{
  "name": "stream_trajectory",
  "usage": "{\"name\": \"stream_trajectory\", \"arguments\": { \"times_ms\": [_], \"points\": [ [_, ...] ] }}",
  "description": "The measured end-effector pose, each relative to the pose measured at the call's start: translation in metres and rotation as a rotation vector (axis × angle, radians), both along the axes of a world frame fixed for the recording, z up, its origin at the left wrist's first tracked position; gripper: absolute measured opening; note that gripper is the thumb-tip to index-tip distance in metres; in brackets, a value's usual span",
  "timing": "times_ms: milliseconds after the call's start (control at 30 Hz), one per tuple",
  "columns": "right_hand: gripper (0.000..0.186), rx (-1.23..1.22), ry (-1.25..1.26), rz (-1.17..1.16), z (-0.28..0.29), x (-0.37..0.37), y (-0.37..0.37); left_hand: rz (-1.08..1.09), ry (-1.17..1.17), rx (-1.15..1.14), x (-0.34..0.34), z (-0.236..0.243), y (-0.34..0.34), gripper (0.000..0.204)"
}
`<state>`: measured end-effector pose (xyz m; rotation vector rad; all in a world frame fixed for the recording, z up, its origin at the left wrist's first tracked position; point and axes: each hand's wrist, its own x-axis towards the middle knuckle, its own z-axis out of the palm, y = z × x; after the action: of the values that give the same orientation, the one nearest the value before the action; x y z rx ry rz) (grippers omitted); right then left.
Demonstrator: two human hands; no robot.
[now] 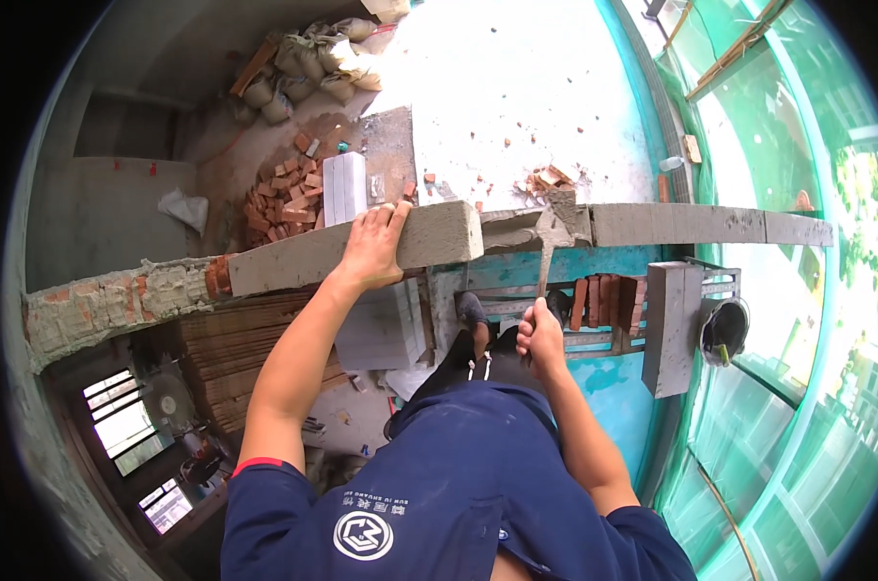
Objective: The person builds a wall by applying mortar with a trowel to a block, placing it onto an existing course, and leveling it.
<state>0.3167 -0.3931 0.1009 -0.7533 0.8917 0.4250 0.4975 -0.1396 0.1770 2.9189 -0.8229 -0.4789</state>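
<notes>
Along the top of the wall, the left hand [373,247] rests on a grey masonry block [441,235], its fingers extended, lying close beside one another and reaching toward the far edge. The right hand [540,337] is closed, fingers curled around the handle of a grey-smeared hand tool [545,271]; whether its head is that of a hammer or a trowel cannot be told. This head lies over the gap between the held block's right end and the next wall block [679,224]. Leftward, the held block adjoins a red end brick [218,277] and rough, mortar-covered brickwork [119,305]. Beyond the wall are a heap of red bricks [289,200], a pale block stack [344,189] and, farther off, piled sacks [313,66]. On the near side, right of the tool, a row of red bricks [606,302] stands beside a loose grey block [672,329] and a black bucket [724,331]. Green netting [787,107] borders the right.
</notes>
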Motion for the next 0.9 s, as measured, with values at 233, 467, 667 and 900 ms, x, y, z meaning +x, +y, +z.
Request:
{"name": "stream_trajectory", "arguments": {
  "times_ms": [233, 467, 667, 900],
  "points": [
    [0.037, 0.06, 0.031, 0.272, -0.021, 0.007, 0.052, 0.014, 0.016, 0.033, -0.002, -0.002, 0.001, 0.094],
    [0.039, -0.019, -0.03, 0.333, -0.024, -0.001, 0.049, 0.025, -0.003, -0.015, -0.002, -0.001, -0.005, 0.09],
    [0.039, -0.075, -0.04, 0.372, -0.014, 0.004, 0.014, 0.03, -0.036, -0.026, -0.007, -0.002, 0.002, 0.09],
    [0.039, -0.092, 0.098, 0.224, -0.011, -0.005, -0.038, 0.043, -0.034, 0.007, -0.008, -0.009, 0.005, 0.088]
  ]
}}
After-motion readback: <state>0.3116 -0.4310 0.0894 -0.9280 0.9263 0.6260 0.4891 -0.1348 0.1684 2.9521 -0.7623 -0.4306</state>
